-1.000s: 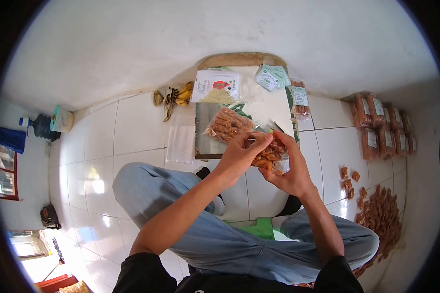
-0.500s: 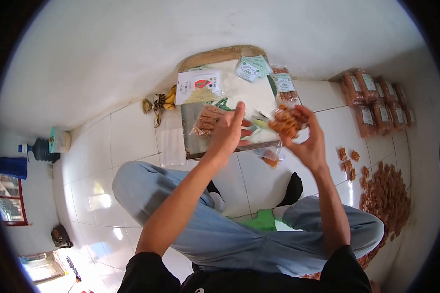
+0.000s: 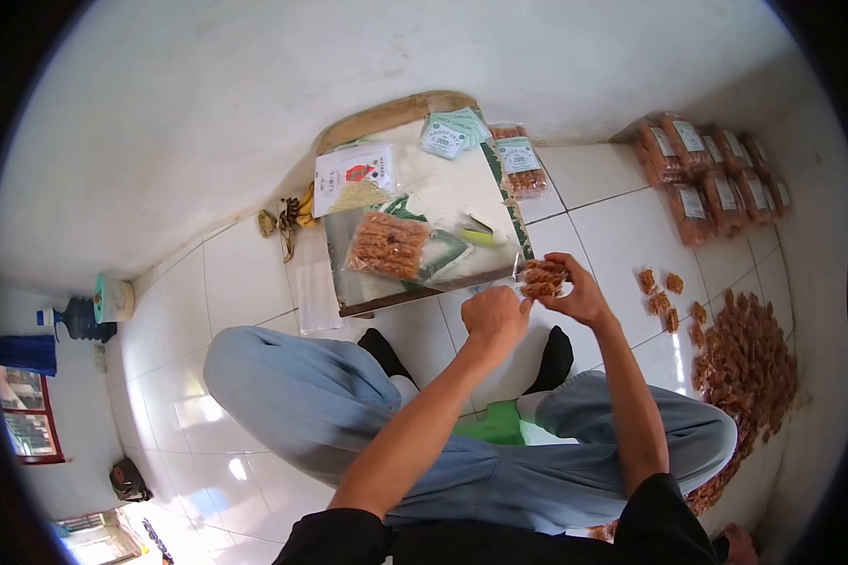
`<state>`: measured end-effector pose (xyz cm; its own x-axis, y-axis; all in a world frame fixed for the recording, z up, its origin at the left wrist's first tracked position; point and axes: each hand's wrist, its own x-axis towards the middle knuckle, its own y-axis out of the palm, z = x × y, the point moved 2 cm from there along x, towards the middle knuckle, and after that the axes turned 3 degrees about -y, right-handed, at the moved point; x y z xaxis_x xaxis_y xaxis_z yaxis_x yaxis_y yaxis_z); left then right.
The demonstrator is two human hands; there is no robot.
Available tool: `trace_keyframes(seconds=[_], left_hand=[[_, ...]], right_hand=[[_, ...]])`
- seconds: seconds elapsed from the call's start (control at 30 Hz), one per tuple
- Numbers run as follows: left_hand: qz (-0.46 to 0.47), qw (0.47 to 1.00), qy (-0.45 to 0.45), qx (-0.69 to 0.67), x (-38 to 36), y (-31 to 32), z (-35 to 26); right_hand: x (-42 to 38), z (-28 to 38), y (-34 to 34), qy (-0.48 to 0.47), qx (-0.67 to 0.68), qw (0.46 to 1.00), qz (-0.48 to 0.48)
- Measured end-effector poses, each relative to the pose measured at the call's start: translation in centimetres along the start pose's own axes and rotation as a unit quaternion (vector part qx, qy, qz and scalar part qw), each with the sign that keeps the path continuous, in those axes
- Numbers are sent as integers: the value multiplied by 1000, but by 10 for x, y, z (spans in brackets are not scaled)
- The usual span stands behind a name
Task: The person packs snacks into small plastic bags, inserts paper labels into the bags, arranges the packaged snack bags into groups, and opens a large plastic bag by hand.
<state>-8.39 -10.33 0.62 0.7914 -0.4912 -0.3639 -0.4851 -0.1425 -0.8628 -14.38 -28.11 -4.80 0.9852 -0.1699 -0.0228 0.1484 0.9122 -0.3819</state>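
My right hand point(image 3: 579, 294) is closed around a cluster of brown snack pieces point(image 3: 544, 278), just off the near right corner of the low table. Beside it my left hand point(image 3: 497, 318) is curled into a fist, gripping what looks like the edge of a clear plastic bag point(image 3: 517, 267) next to the snacks; its fingertips are hidden. A filled clear pack of brown snacks point(image 3: 389, 245) lies flat on the low table point(image 3: 462, 193). Near it rest a light-green handled cutting tool point(image 3: 479, 235) and a white printed packet point(image 3: 353, 179).
Green-and-white labels point(image 3: 452, 134) lie at the table's back, beside a labelled snack pack point(image 3: 518, 162). Several sealed packs point(image 3: 716, 179) are stacked by the wall. A heap of small brown snacks point(image 3: 744, 377) covers the floor at right. Bananas point(image 3: 305, 207) lie left of the table.
My left hand has moved from above the table down toward my right hand and closed. My right hand has lowered with the snacks. The bag on the floor by the table has been picked up.
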Motion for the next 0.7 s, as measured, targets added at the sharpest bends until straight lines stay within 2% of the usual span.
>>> trace_keyframes(seconds=[0.3,0.47,0.5,0.7], left_hand=[[-15,998,-60,-5,5,14,22],[-20,994,-107,-24,9,11,19],[-19,994,-108,-26,10,12,18],[-36,990,-121,-57,14,15,15]], right_hand=[[7,9,33,-25,-21,997,-71],[10,23,26,-85,-83,982,-143],[11,20,22,-135,-111,974,-145],[3,43,20,-200,-212,946,-144]])
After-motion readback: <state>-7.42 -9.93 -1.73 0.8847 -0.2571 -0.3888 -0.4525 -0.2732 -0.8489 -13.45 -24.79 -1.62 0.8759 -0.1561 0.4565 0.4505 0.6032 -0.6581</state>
